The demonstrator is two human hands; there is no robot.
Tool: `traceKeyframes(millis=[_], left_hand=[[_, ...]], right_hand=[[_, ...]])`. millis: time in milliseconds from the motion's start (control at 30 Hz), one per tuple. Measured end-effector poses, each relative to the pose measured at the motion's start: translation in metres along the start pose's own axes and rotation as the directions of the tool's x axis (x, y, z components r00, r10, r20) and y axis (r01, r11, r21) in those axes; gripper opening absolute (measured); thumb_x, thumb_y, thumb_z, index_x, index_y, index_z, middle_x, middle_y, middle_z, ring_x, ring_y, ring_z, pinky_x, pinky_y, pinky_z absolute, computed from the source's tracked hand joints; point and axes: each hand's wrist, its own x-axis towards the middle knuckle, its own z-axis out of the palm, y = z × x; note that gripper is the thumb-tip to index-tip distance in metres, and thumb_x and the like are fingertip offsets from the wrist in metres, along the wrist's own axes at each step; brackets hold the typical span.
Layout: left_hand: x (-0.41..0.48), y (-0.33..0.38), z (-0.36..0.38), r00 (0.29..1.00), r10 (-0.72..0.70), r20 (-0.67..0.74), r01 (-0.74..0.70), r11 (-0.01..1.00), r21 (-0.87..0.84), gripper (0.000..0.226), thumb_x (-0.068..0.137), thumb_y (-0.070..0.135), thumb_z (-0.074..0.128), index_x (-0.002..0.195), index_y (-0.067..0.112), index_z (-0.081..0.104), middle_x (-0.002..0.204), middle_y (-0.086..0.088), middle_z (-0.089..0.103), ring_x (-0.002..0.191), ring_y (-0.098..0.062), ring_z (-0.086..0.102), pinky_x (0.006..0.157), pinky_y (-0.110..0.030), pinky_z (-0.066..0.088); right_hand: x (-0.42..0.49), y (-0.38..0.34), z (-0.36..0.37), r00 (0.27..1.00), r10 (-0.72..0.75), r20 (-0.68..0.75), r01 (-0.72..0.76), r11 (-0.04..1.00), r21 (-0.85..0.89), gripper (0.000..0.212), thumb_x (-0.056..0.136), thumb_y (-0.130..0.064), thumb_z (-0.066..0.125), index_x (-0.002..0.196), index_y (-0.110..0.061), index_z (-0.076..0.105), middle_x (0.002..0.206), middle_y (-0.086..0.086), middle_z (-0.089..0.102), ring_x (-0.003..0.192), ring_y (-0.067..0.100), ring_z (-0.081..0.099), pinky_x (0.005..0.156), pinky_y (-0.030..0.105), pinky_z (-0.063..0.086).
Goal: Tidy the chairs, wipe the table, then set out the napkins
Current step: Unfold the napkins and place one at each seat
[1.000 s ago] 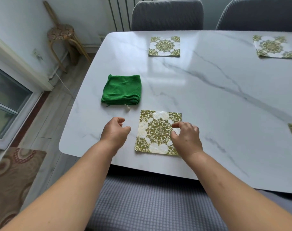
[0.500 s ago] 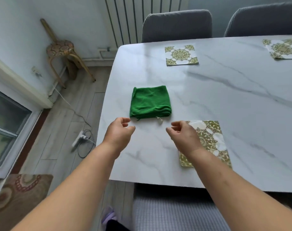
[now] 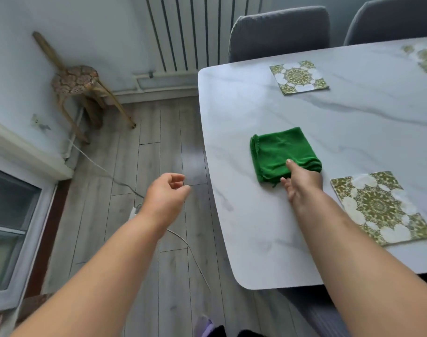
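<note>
My right hand (image 3: 302, 183) reaches over the desk (image 3: 244, 227), thumb on the near edge of the green cloth (image 3: 280, 152), fingers straight. My left hand (image 3: 166, 193) hangs over the floor at the cloth's 8 o'clock, loosely curled and holding nothing. One napkin (image 3: 378, 207) lies at the cloth's 4 o'clock and another napkin (image 3: 298, 76) at its 12 o'clock.

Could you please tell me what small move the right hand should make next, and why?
Probably close the right hand on the near edge of the green cloth and lift it off the table: its thumb rests on the cloth, and napkins lie set out, so the cloth looks finished with.
</note>
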Motion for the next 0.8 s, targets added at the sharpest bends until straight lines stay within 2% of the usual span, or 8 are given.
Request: traceKeyframes(millis=[67, 167, 233, 300, 400, 533, 667, 800], left_hand=[[0.011, 0.000, -0.008, 1.000, 0.012, 0.020, -0.012, 1.000, 0.011, 0.024, 0.088, 0.019, 0.060, 0.112, 0.022, 0.060, 0.109, 0.002, 0.062, 0.087, -0.011, 0.059, 0.063, -0.023, 0.045], [0.031, 0.003, -0.013, 0.998, 0.025, 0.059, -0.027, 0.999, 0.024, 0.022, 0.088, 0.018, 0.060, 0.111, 0.021, 0.060, 0.108, 0.001, 0.063, 0.088, -0.012, 0.059, 0.064, -0.022, 0.045], [0.047, 0.009, -0.015, 0.995, 0.041, 0.092, -0.044, 0.998, 0.034, 0.022, 0.088, 0.019, 0.060, 0.110, 0.021, 0.060, 0.109, 0.001, 0.063, 0.088, -0.012, 0.059, 0.064, -0.023, 0.045], [0.066, 0.016, -0.016, 0.991, 0.057, 0.124, -0.066, 0.996, 0.064, 0.023, 0.088, 0.021, 0.060, 0.111, 0.022, 0.061, 0.108, 0.002, 0.063, 0.090, -0.011, 0.059, 0.064, -0.022, 0.044], [0.105, 0.036, -0.015, 0.982, 0.081, 0.169, -0.096, 0.991, 0.088, 0.024, 0.088, 0.022, 0.059, 0.111, 0.024, 0.061, 0.108, 0.005, 0.062, 0.088, -0.008, 0.059, 0.062, -0.020, 0.044], [0.158, 0.066, -0.007, 0.971, 0.092, 0.221, -0.122, 0.985, 0.126, 0.026, 0.088, 0.023, 0.057, 0.114, 0.026, 0.060, 0.109, 0.008, 0.062, 0.079, -0.006, 0.058, 0.057, -0.019, 0.041], [0.214, 0.101, -0.001, 0.956, 0.079, 0.284, -0.131, 0.977, 0.167, 0.028, 0.089, 0.022, 0.057, 0.117, 0.024, 0.059, 0.109, 0.007, 0.062, 0.078, -0.005, 0.057, 0.055, -0.017, 0.039], [0.249, 0.129, 0.004, 0.944, 0.098, 0.315, -0.160, 0.971, 0.176, 0.028, 0.089, 0.023, 0.057, 0.118, 0.024, 0.059, 0.109, 0.007, 0.061, 0.078, -0.006, 0.057, 0.054, -0.018, 0.040]], right_hand=[[-0.001, -0.006, 0.009, 0.997, 0.044, -0.071, -0.038, 0.997, 0.071, 0.017, 0.083, -0.024, 0.074, 0.082, -0.014, 0.060, 0.088, -0.001, 0.061, 0.068, 0.013, 0.060, 0.042, 0.021, 0.045], [0.002, -0.013, 0.019, 0.984, 0.094, -0.150, -0.071, 0.986, 0.150, 0.020, 0.082, -0.023, 0.075, 0.085, -0.013, 0.058, 0.084, 0.000, 0.060, 0.064, 0.014, 0.056, 0.044, 0.021, 0.043], [0.007, -0.013, 0.028, 0.981, 0.102, -0.165, -0.067, 0.976, 0.206, 0.018, 0.082, -0.019, 0.075, 0.090, -0.014, 0.059, 0.091, 0.000, 0.065, 0.075, 0.017, 0.063, 0.051, 0.023, 0.047], [0.014, -0.013, 0.038, 0.979, 0.088, -0.186, -0.042, 0.970, 0.238, 0.024, 0.081, -0.015, 0.075, 0.101, -0.014, 0.062, 0.105, 0.001, 0.066, 0.089, 0.017, 0.066, 0.070, 0.028, 0.055], [0.030, -0.012, 0.054, 0.943, -0.066, -0.327, 0.081, 0.996, 0.032, 0.031, 0.076, -0.018, 0.075, 0.105, -0.013, 0.063, 0.104, 0.004, 0.067, 0.090, 0.022, 0.065, 0.085, 0.035, 0.055], [0.041, -0.025, 0.081, 0.889, -0.287, -0.356, 0.212, 0.949, -0.235, 0.027, 0.079, -0.024, 0.064, 0.097, -0.019, 0.044, 0.096, 0.001, 0.057, 0.078, 0.024, 0.055, 0.073, 0.031, 0.046], [0.054, -0.050, 0.119, 0.868, -0.344, -0.358, 0.249, 0.925, -0.286, 0.027, 0.083, -0.019, 0.059, 0.100, -0.018, 0.037, 0.091, -0.001, 0.049, 0.060, 0.013, 0.048, 0.050, 0.025, 0.034], [0.051, -0.083, 0.158, 0.862, -0.416, -0.290, 0.363, 0.906, -0.220, 0.032, 0.084, -0.017, 0.061, 0.105, -0.019, 0.037, 0.098, 0.003, 0.055, 0.071, 0.019, 0.054, 0.065, 0.032, 0.043]])
